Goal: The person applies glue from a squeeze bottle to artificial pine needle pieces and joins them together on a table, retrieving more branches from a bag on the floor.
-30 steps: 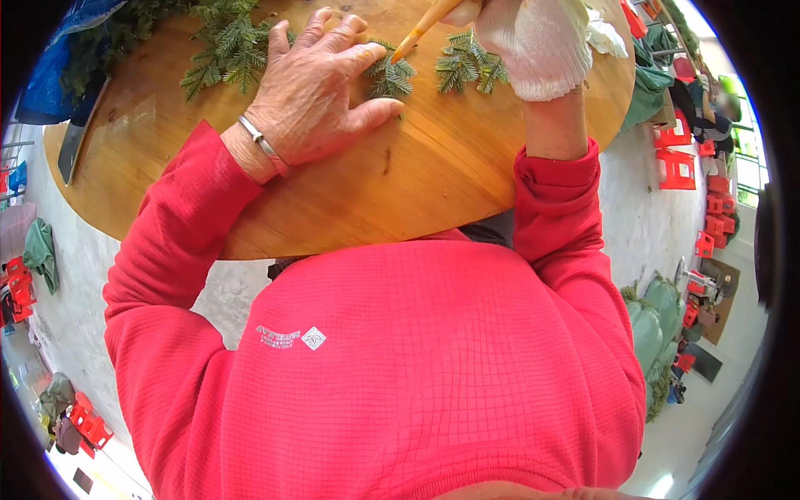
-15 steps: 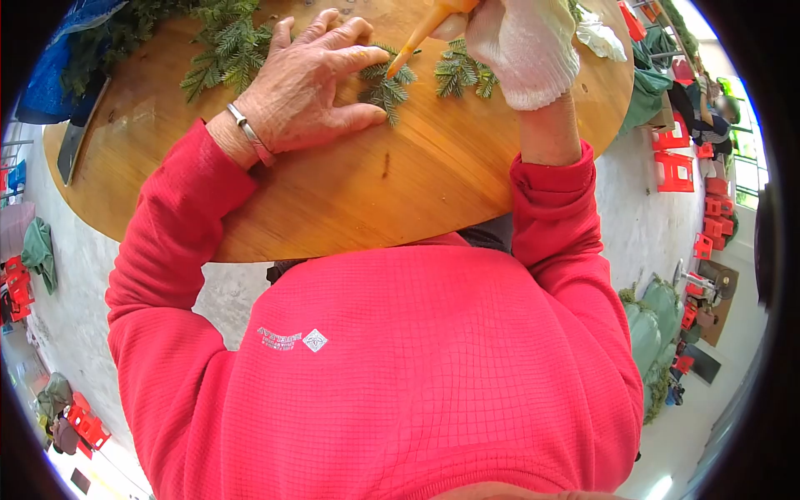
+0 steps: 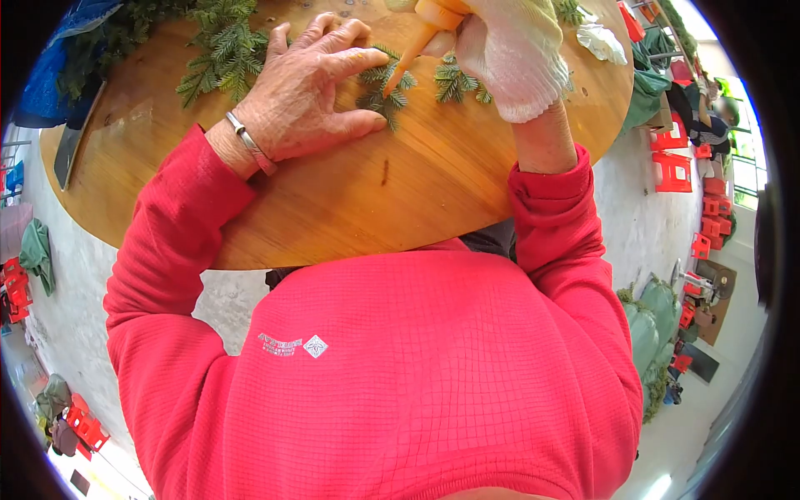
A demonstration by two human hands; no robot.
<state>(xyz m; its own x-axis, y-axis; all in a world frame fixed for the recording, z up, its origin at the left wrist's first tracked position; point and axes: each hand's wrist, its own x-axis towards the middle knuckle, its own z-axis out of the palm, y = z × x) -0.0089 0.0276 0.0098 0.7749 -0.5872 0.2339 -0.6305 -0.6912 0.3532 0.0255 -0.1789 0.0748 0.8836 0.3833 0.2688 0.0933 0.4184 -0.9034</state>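
Left hand [image 3: 304, 100]: fingers spread apart, index and thumb placed at edges of small green sprig [image 3: 375, 81] | sprig laid on wooden table [image 3: 333, 208] | gloved right hand [image 3: 518, 58]: orange bottle [image 3: 439, 12] gripped, nozzle aimed down at sprig.

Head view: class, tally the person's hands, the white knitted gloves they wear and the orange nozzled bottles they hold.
Bare left hand and gloved right hand: 2
White knitted glove: 1
Orange nozzled bottle: 1
Total: 4
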